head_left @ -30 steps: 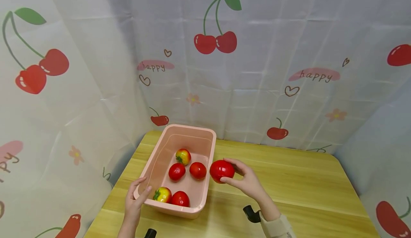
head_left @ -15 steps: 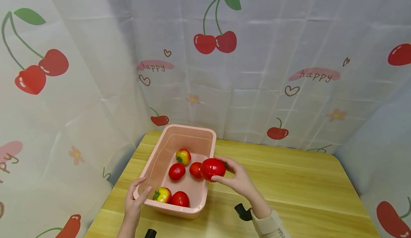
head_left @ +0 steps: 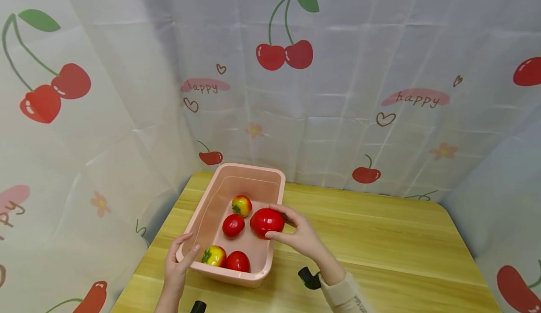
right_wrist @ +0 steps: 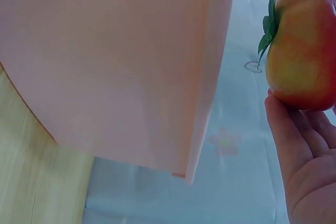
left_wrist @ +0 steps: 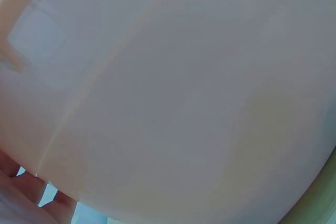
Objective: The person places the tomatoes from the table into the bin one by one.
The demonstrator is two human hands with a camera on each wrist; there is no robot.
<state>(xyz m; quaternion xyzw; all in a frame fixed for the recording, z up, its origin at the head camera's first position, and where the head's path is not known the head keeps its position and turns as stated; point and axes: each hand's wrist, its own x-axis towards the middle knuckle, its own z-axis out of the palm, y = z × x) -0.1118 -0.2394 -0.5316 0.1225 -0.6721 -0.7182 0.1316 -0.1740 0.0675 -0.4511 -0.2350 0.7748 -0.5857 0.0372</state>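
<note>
In the head view, a shiny red tomato (head_left: 268, 223) is held between the thumb and fingers of my right hand (head_left: 297, 233), over the right side of the pink plastic bin (head_left: 276, 181). Seen from the right wrist, this tomato (right_wrist: 304, 45) shows a yellow-orange underside and green leaves, and it is above the bin's rim. My left hand (head_left: 176, 261) grips the bin's near left corner, thumb over the rim. Inside the bin lie several more: a red-yellow tomato (head_left: 242, 205), a red tomato (head_left: 233, 225), and near the front a yellow-red tomato (head_left: 214, 256) beside a red tomato (head_left: 238, 261).
The bin stands on the left part of a wooden table (head_left: 372, 238). A white curtain (head_left: 329, 130) printed with cherries encloses the table at the back and sides. Black camera mounts, such as the mount (head_left: 310, 278) by the right wrist, sit near both wrists.
My right hand has carried the tomato leftward from beside the bin's right rim to over its inside. One red tomato in the bin is now hidden behind it. My left hand stays put.
</note>
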